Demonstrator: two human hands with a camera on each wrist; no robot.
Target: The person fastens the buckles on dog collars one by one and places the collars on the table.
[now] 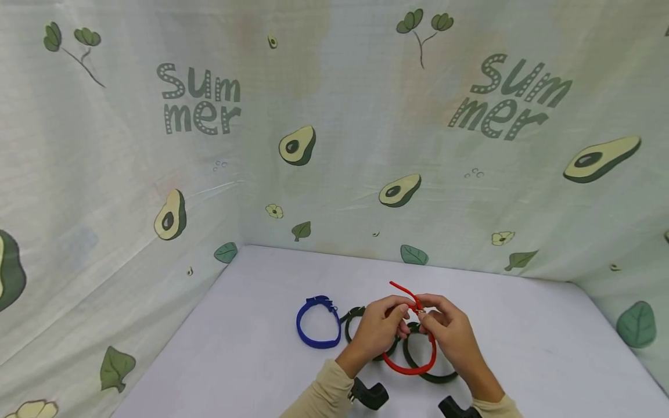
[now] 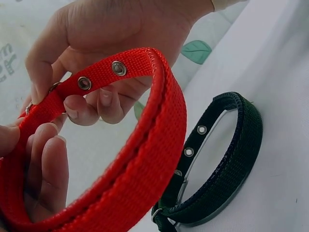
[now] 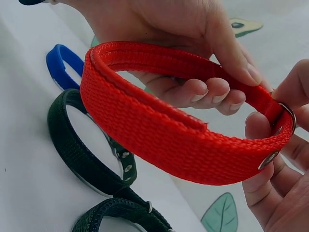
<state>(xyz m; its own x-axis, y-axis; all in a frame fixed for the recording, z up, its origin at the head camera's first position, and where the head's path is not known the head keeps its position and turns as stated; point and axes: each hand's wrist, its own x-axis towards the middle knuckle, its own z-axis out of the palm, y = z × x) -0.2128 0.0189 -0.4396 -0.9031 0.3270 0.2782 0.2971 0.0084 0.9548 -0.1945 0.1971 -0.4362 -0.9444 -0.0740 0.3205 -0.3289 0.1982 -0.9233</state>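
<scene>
Both hands hold a red webbing collar [image 1: 410, 371] above the table, its loop hanging below the fingers. My left hand [image 1: 378, 328] pinches the strap by the metal ring and buckle. On the other side of the buckle, my right hand [image 1: 450, 331] pinches it between thumb and fingers. A loose red strap end sticks up past the fingertips in the head view. Metal eyelets [image 2: 119, 68] show along the strap in the left wrist view. The fingers partly cover the buckle. Two dark green collars [image 3: 72, 145] lie on the table beneath the hands.
A blue collar [image 1: 320, 345], fastened in a loop, lies left of the green ones. The white table [image 1: 251, 325] ends at a hanging cloth [image 1: 334, 87] printed with avocados and leaves. Black wrist devices [image 1: 370, 396] sit under the sleeves.
</scene>
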